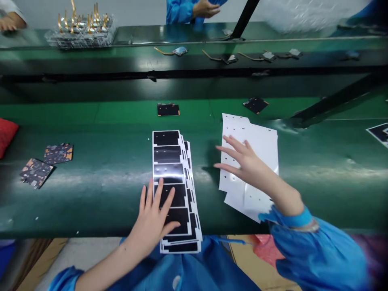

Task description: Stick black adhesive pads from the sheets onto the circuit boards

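Observation:
My left hand [153, 214] lies flat with spread fingers on a fanned stack of white-backed sheets carrying black rectangular adhesive pads [176, 190]. The stack overlaps in a long column running away from me. To its right, my right hand [245, 165] spreads its fingers over loose white perforated liner sheets [251, 141], touching them without gripping. The liner sheets lie slightly fanned, with small black holes along them. Part of them is hidden under my right hand and wrist.
A green workbench carries a black pad [168, 109], another [256, 105], and patterned pieces [36, 173] at left. A red cushion [5, 136] sits at the left edge. Beyond a dark rail, flex-cable parts [178, 51] and a loaded tray [81, 34] stand near co-workers' hands [206, 9].

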### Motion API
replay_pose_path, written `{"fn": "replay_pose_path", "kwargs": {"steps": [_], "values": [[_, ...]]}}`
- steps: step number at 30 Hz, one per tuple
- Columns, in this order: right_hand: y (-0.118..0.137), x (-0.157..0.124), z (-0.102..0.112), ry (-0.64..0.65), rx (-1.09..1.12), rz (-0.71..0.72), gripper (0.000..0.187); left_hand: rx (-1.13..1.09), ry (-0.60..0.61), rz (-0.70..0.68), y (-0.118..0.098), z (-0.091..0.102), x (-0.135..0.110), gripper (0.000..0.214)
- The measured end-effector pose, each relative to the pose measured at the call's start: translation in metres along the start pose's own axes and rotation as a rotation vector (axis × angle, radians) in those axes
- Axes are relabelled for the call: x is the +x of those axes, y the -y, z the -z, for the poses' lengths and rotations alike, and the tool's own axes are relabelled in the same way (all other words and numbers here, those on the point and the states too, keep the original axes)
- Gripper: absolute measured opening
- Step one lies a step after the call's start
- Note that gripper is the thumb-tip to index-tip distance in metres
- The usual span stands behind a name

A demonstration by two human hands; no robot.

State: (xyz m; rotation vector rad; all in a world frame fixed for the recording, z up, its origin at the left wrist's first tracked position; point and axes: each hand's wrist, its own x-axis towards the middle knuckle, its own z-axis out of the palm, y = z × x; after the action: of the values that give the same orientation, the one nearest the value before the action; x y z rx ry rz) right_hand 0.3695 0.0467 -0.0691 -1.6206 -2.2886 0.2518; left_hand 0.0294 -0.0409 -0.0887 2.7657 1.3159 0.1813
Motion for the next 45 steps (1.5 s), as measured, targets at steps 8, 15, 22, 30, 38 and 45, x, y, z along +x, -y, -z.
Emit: {"fn": "replay_pose_path", "kwargs": {"steps": [8, 15, 22, 30, 38, 45], "values": [[0.055, 0.117, -0.053, 0.129, 0.297, 0.127, 0.095, 0.08, -0.06, 0.032, -0.029, -0.007, -0.015, 0.093], [0.054, 0.112, -0.054, -0.031, 0.33, 0.085, 0.056, -0.034, -0.097, 0.031, -0.015, -0.006, -0.004, 0.068], [0.084, 0.084, -0.019, -0.228, 0.375, 0.191, 0.056, -0.516, -0.303, 0.266, 0.042, 0.04, 0.044, 0.045], [0.095, 0.069, -0.008, -0.155, 0.456, 0.217, 0.046, -1.547, -0.407, 0.45, 0.047, 0.039, 0.096, 0.048], [0.113, 0.056, -0.016, -0.219, 0.377, 0.404, 0.02, -1.463, -0.296, 0.487, 0.025, 0.031, 0.068, 0.018], [0.126, 0.056, 0.008, -0.378, 0.187, 0.565, 0.019, -1.053, -0.46, 0.327, 0.015, 0.038, 0.067, 0.01]]}}
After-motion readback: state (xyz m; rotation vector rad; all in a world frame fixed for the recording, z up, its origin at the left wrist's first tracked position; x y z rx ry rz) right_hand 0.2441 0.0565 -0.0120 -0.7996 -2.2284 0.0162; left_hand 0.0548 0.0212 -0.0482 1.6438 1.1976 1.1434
